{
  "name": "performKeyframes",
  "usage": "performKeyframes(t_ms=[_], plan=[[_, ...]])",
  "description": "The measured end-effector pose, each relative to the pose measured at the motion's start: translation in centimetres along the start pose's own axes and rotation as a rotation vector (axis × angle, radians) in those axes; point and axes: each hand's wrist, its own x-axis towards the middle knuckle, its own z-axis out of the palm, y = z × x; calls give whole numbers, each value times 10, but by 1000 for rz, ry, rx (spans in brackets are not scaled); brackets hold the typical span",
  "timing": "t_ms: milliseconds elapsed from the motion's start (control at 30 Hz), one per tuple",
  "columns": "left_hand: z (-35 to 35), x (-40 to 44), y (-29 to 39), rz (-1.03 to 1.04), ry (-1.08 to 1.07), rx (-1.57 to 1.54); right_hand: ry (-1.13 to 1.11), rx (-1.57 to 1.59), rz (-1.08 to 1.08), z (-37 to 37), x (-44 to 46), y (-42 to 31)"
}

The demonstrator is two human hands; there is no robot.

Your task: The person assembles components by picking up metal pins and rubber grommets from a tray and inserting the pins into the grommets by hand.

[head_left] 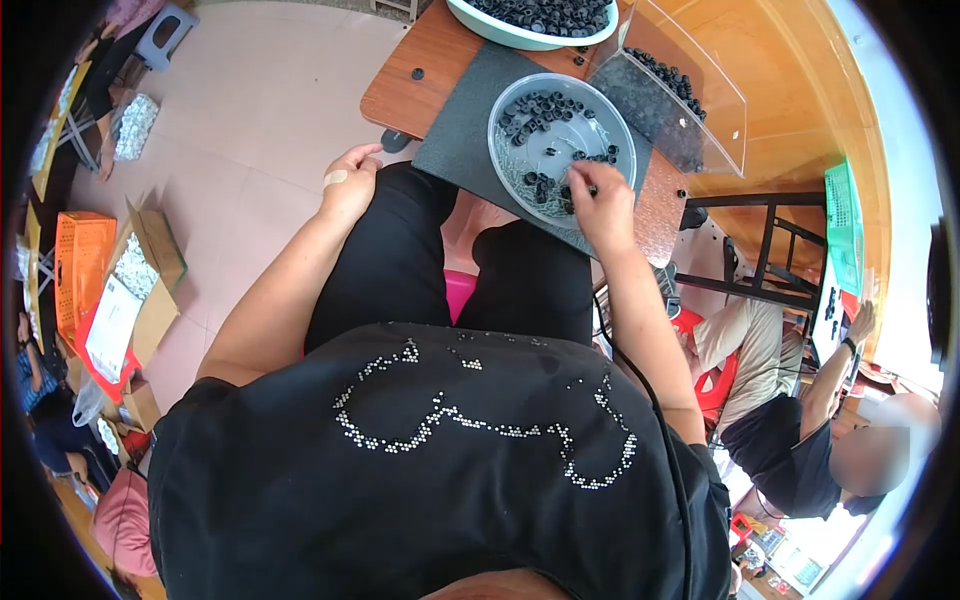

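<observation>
My right hand [606,208] is over the near right side of a clear round bowl [497,150], its fingers pinched together. What they hold, if anything, is too small to make out. Small black plastic caps [540,112] lie in the bowl, mostly at its far side, with more near my fingers. Thin silvery pins [522,182] are scattered over the bowl's bottom. My left hand [350,186], with a plaster on its back, rests at my knee away from the bowl. Its fingers are loosely stretched and partly hidden, with nothing visible in them.
Under the bowl lies a dark mat [450,150] on a brown table [400,95]. A pale basin [530,40] of black parts stands behind, and a clear acrylic box [725,105] with more parts at right. Another person [800,450] sits at right. Cartons [160,290] stand at left.
</observation>
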Motion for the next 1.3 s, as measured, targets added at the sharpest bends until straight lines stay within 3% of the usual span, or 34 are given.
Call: performKeyframes(t_ms=[233, 333, 500, 567, 600, 667, 767, 867, 1000, 1300], plan=[[-1, 1, -3, 41, 3, 51, -230, -406, 68, 27, 36, -6], [-2, 0, -3, 83, 23, 91, -195, -352, 31, 31, 35, -1], [0, -5, 3, 235, 72, 140, -78, -23, 250, 9, 14, 4], [15, -32, 39, 359, -39, 75, -90, 117, 327, -6, -1, -10], [29, -47, 56, 419, -97, 43, -98, 178, 253, -11, -9, -22], [61, -68, 70, 327, -376, -128, -116, 296, 101, -17, -26, -42], [91, -90, 102, -172, -688, -459, -180, 240, -141, -15, -39, -55], [116, -81, 94, -254, -694, -529, -75, 198, -153, -15, -39, -55], [124, -82, 117, -348, -526, -692, 100, 97, -223, -26, -43, -55], [133, -123, 124, -384, -594, -605, 50, 9, -341, -31, -69, -51]])
